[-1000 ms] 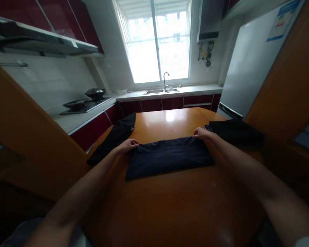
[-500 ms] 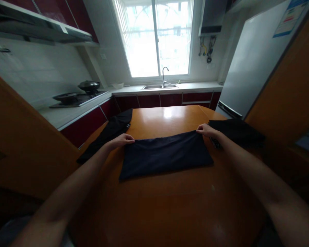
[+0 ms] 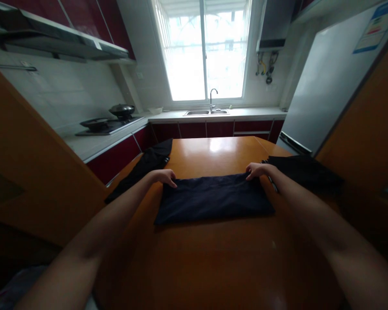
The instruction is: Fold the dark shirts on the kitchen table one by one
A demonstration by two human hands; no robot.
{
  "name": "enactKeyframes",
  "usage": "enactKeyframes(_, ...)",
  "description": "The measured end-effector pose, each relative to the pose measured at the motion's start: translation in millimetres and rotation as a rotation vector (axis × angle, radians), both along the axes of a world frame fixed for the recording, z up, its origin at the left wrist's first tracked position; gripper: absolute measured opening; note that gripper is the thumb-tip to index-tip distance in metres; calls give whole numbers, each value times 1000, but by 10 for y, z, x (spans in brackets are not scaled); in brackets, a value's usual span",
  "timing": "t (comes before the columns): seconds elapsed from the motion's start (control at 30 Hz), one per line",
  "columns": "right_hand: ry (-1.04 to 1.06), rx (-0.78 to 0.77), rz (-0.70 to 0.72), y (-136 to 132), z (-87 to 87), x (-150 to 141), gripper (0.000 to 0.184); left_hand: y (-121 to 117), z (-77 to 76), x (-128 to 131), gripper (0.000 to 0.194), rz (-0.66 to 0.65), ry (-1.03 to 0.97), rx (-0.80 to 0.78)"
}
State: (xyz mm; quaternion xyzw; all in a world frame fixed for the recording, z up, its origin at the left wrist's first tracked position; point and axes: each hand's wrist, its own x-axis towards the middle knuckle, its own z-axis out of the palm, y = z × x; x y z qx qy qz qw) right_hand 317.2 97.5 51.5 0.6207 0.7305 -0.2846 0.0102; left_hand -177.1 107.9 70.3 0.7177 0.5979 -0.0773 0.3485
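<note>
A folded navy garment lies as a wide flat strip on the wooden table, with a few shallow wrinkles near its far edge. At its far left corner my left hand is closed on the cloth, thumb on top and the other fingers curled. My right hand pinches the far right corner between thumb and fingers. The fingertips under the cloth are hidden. What kind of garment it is does not show.
Black clothing with white stripes lies along the table's left side. More folded black clothing sits at the right, close to my right forearm. Beyond the table are a counter with a sink, a stove with pans and a fridge.
The far edge of the garment has come down flatter toward the table, and my hands have curled more over its corners. The whole view has shifted slightly.
</note>
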Motion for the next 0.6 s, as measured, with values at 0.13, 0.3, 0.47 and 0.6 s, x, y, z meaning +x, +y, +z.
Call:
enactKeyframes(0.13, -39, -140, 3, 25, 70, -53, 40, 5, 96, 96, 47, 24, 61, -99)
enactKeyframes(0.3, -13, -223, -17, -8, 119, -66, 46, -15, 180, 167, 47, 45, 58, -157)
enactKeyframes(0.47, -1, -238, -12, -22, 126, -51, 55, -105, 243, 181, 52, 59, -28, -226)
enactKeyframes(0.6, -29, -220, 3, -29, 99, -77, 53, -135, 210, 190, 50, 79, -3, -207)
